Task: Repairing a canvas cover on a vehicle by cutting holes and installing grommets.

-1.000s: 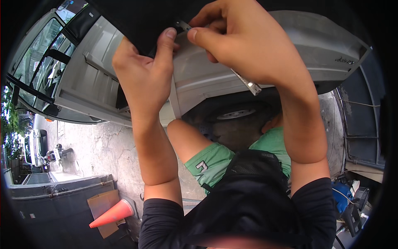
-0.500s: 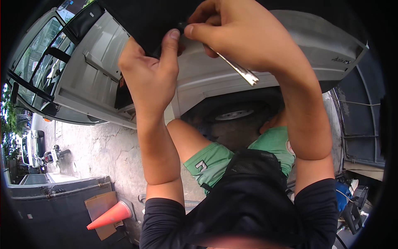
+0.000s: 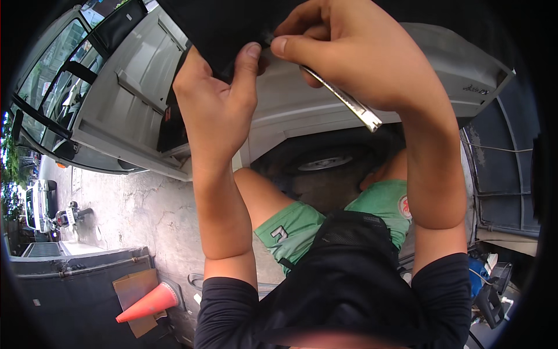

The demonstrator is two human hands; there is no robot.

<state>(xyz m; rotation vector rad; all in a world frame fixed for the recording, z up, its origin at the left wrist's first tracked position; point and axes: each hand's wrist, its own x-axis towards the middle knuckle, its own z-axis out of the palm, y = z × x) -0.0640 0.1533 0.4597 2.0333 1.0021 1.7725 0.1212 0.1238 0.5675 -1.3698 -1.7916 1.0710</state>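
Up at the top edge is a black flat panel or sheet (image 3: 216, 32), partly lost in shadow. My left hand (image 3: 218, 110) is closed on its lower edge, thumb on the near side and fingers mostly hidden behind. My right hand (image 3: 360, 55) holds a slim silver metal tool that looks like a snap-off cutter (image 3: 349, 103), its notched end sticking out toward the lower right. The right thumb and forefinger pinch together beside the panel's edge, close to the left thumb. A small dark piece at those fingertips is too unclear to name.
Right in front of my knees is a pale vehicle body (image 3: 430, 70) with a tyre and wheel (image 3: 325, 163) below. An open door (image 3: 46, 110) stands to the left. On the concrete ground (image 3: 116, 203) are an orange cone (image 3: 151, 302) and cardboard (image 3: 133, 285). A dark metal gate (image 3: 505, 163) stands right.
Both hands have shifted slightly to the right and down in the picture, the silver tool with them. More of the tool's flat side shows. The grips look the same.
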